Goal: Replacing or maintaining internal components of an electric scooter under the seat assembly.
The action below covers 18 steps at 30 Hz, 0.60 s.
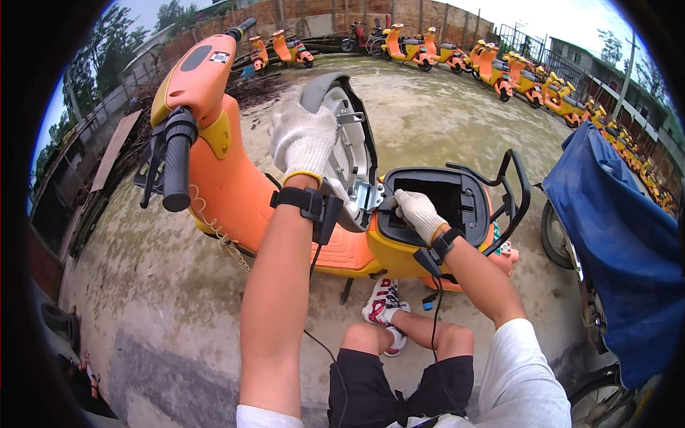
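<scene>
The left hand [302, 139] grips the rim of the raised scooter seat [347, 153], gloved fingers wrapped over its edge and holding it tipped up above the open storage compartment [437, 203]. The right hand [418, 212] pinches something at the seat hinge [369, 195] (too small to identify). The seat looks rigid, moderately heavy, best held by its rim. A blue-covered vehicle [619, 250] crowds the right; the rear rack [515, 187] fences the compartment.

Under your hands lay a stained concrete yard floor [442, 121]. An orange scooter [235, 178] stood on it directly below them, a row of matching scooters [499, 71] stood far beyond, and a blue-covered vehicle [614, 242] stood just right of your right hand.
</scene>
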Motion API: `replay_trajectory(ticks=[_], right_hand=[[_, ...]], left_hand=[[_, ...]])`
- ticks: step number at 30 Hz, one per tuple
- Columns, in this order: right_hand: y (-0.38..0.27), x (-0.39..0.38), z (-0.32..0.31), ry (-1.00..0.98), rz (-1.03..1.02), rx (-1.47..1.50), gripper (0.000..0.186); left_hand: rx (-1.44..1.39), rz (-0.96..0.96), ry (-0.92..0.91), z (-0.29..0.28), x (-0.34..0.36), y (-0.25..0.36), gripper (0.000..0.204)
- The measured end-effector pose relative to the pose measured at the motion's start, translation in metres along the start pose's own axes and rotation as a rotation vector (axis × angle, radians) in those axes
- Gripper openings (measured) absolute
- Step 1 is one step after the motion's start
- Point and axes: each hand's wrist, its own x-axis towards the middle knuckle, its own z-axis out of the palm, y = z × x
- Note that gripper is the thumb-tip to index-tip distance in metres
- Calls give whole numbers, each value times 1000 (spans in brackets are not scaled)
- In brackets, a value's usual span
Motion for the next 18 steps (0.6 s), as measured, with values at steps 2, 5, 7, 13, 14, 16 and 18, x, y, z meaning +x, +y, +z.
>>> replay_trajectory(ticks=[2,5,7,13,14,16,18], right_hand=[[2,3,-3,-67,-18,101,31],[3,2,-2,-140,13,188,28],[0,0,4,-107,17,84,26],[-5,2,21,25,-33,-18,25],[-4,5,23,34,-3,7,25],[1,10,26,17,-30,72,23],[5,15,30,-25,12,276,21]], left_hand=[[8,2,0,2,0,1,64],[7,9,18,4,-3,2,64],[12,30,20,4,-4,2,63],[35,48,10,8,-6,7,62],[52,37,-2,9,-6,8,62],[67,24,-16,9,-7,9,64],[81,54,-7,9,-8,10,65]])
